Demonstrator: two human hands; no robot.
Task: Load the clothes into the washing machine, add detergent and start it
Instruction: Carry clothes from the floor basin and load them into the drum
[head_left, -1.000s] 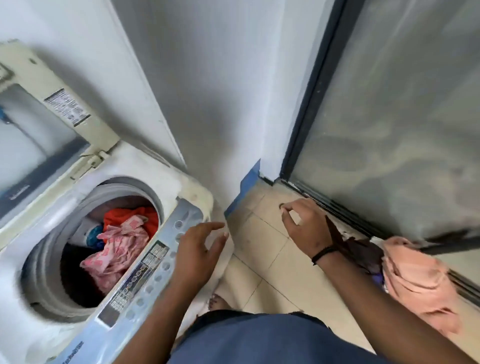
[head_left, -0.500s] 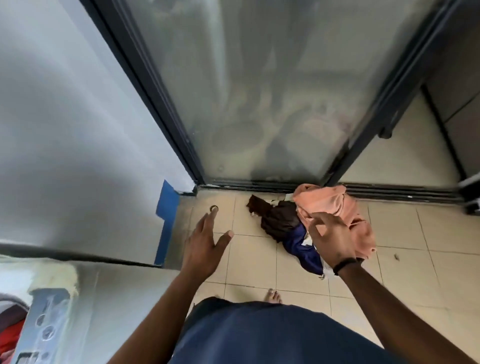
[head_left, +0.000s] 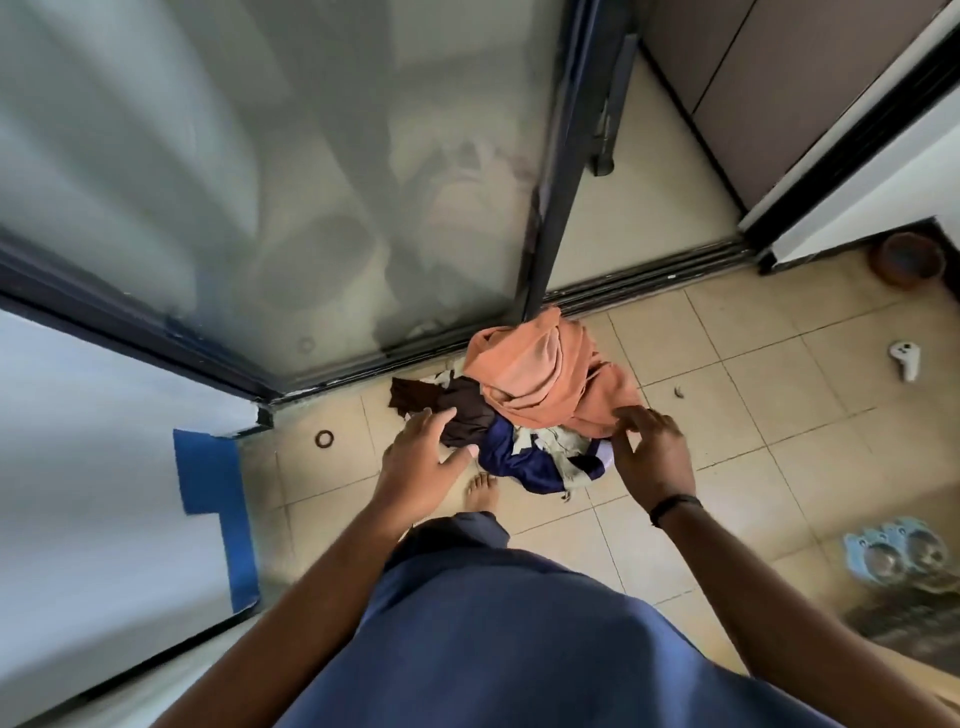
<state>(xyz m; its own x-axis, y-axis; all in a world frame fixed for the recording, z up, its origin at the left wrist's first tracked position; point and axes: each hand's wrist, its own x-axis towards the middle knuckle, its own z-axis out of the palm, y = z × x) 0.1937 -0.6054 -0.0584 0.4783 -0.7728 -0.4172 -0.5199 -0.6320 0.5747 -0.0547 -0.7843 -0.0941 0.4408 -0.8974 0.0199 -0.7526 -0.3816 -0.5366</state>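
Note:
A pile of clothes lies on the tiled floor by the sliding glass door: an orange cloth (head_left: 545, 374) on top, a dark brown piece (head_left: 457, 410) at its left and a navy garment (head_left: 519, 457) in front. My left hand (head_left: 421, 462) hovers with spread fingers over the pile's left edge, holding nothing. At the pile's right edge my right hand (head_left: 649, 452) hangs with relaxed fingers, just above the orange cloth. The washing machine is out of view.
The frosted glass door (head_left: 311, 182) and its dark track close the far side. A small ring (head_left: 324, 439) lies on the floor left of the pile. My bare foot (head_left: 480, 491) stands just before the clothes. A white controller (head_left: 906, 358), a clay pot (head_left: 909, 260) and blue slippers (head_left: 893, 556) are at the right.
My view swung right, off the washing machine and onto the floor pile. Both hands have come down and spread to either side of the clothes.

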